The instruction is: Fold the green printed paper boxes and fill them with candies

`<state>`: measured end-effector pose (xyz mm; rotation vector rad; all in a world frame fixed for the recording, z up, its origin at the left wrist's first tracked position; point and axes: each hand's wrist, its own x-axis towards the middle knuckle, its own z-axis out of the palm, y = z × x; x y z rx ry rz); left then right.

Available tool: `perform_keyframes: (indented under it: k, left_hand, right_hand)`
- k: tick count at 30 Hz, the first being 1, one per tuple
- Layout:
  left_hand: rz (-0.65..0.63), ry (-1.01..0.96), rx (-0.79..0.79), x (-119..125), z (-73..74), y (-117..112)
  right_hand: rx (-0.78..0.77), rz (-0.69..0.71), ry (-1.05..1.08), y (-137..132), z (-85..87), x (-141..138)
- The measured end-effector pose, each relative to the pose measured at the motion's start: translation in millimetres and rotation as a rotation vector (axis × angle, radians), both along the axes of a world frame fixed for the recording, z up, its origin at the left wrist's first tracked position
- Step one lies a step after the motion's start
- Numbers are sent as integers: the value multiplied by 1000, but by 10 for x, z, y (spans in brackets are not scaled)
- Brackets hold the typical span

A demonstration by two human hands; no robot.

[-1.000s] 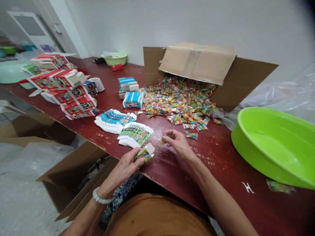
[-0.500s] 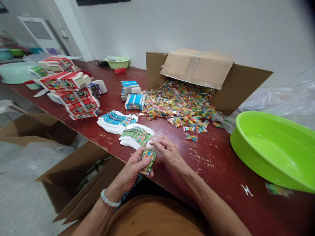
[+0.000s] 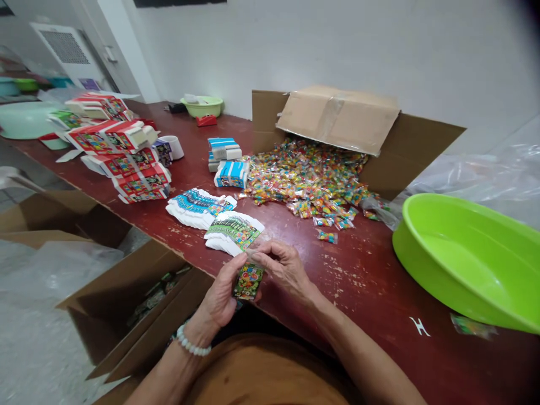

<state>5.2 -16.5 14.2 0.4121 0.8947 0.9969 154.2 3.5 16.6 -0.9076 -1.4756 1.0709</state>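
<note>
My left hand (image 3: 221,298) grips a small green printed carton (image 3: 248,281) upright at the near edge of the dark red table (image 3: 371,275). My right hand (image 3: 280,264) pinches the top end of that same carton. Just beyond the hands lie a stack of flat green cartons (image 3: 234,232) and a stack of flat blue cartons (image 3: 197,205). A heap of small colourful wrapped candies (image 3: 310,183) spills from a tipped cardboard box (image 3: 341,118). One loose candy packet (image 3: 327,237) lies right of the hands.
A big lime-green basin (image 3: 468,264) sits at the right. Folded blue boxes (image 3: 230,173) and red printed boxes (image 3: 122,157) stand at the left. An open cardboard box (image 3: 139,304) sits on the floor below the table edge. A small green bowl (image 3: 201,106) is at the back.
My left hand lifted the green carton from the table and stood it upright. My right hand came from the loose candy to the carton's top end.
</note>
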Motion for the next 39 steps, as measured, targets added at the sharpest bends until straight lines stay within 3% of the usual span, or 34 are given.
perform_keyframes:
  k: [3, 9, 12, 17, 20, 25, 27, 30, 32, 36, 39]
  left_hand:
    - [35, 42, 25, 16, 34, -59]
    - [-143, 45, -1, 14, 146, -99]
    - [-91, -34, -67, -28, 172, -61]
    - [24, -75, -83, -33, 159, -55]
    - [48, -55, -34, -12, 140, -57]
    - [-120, -69, 38, -45, 114, -15]
    - [-145, -53, 78, -58, 106, -2]
    - [-140, -17, 140, -53, 85, 7]
    - [-98, 64, 183, -41, 66, 9]
    - [-39, 228, 265, -31, 35, 14]
    - [-80, 184, 244, -46, 23, 20]
  right_hand:
    - [126, -15, -77, -25, 17, 46]
    - [163, -101, -211, -1, 54, -4]
    - [83, -91, -105, 7, 50, -37]
    - [124, 35, -99, -32, 19, -9]
    - [-5, 63, -3, -35, -7, -17]
    - [-279, 101, 215, -5, -17, -72]
    - [-266, 112, 188, 5, -5, -64]
    - [-72, 135, -13, 16, 19, -20]
    - [-19, 150, -98, 26, 24, -1]
    - [-173, 156, -62, 60, 12, -37]
    - [-249, 215, 21, 88, 51, -81]
